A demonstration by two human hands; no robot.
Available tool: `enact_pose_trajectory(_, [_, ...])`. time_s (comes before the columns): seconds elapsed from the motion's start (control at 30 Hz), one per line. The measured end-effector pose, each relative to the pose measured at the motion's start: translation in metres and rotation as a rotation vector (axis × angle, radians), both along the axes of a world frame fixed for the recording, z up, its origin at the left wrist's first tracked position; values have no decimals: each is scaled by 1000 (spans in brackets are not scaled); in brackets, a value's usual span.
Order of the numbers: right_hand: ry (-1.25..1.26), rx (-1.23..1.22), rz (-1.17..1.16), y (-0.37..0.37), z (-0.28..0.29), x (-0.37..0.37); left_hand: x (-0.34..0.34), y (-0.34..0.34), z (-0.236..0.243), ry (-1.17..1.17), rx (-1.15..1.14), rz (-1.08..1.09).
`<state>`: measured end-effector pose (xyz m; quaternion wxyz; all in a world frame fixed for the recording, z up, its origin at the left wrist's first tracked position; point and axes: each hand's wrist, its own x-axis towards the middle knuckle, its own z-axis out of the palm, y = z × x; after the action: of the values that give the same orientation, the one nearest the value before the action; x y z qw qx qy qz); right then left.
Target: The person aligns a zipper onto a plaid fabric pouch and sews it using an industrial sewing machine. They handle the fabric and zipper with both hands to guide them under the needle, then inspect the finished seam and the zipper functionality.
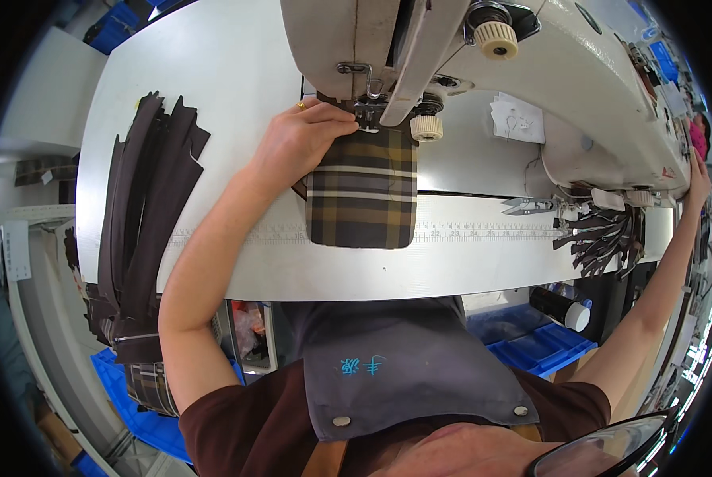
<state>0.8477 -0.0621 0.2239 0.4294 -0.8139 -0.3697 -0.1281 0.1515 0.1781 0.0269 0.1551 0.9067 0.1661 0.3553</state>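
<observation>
A plaid fabric piece (361,191) in brown, black and white, with rounded near corners, lies under the presser foot (367,119) of a white sewing machine (587,87). My left hand (308,139) is at the fabric's far left edge, fingers pressed together on it close beside the foot. A gold-coloured ring shows on one finger. Far to the right, my right hand (698,183) is closed against the machine's right end, at the handwheel; the hand and machine body largely hide the wheel. The needle tip cannot be made out.
Dark fabric strips (145,207) hang over the table's left edge. A printed ruler (467,231) crosses the white table (189,63). Thread snips (529,207) lie at the right beside bundled dark scraps (606,238). White paper (517,118) lies behind. Blue bins (539,350) stand below.
</observation>
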Motion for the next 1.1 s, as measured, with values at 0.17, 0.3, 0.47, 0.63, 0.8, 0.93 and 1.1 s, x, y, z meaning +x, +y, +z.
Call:
enact_pose_trajectory(0.17, [-306,519,204,5,-18,-215,0,0,2,-2,-43,122])
enact_pose_trajectory(0.3, [-314,-419,728,-6,-110,-378,0,3,11,-25,-353,240])
enact_pose_trajectory(0.47, [-380,-414,662,8,-163,-399,-6,3,-1,130,89,136])
enact_pose_trajectory(0.63, [-53,-278,468,17,-184,-394,3,-41,12,248,225,246])
enact_pose_trajectory(0.8, [260,-139,474,31,-184,-386,-3,-29,15,217,-154,170])
enact_pose_trajectory(0.93, [166,-23,498,33,-187,-390,-29,-39,39,298,-513,-14])
enact_pose_trajectory(1.1, [129,-134,578,30,-161,-426,-77,-104,43,234,-804,-135])
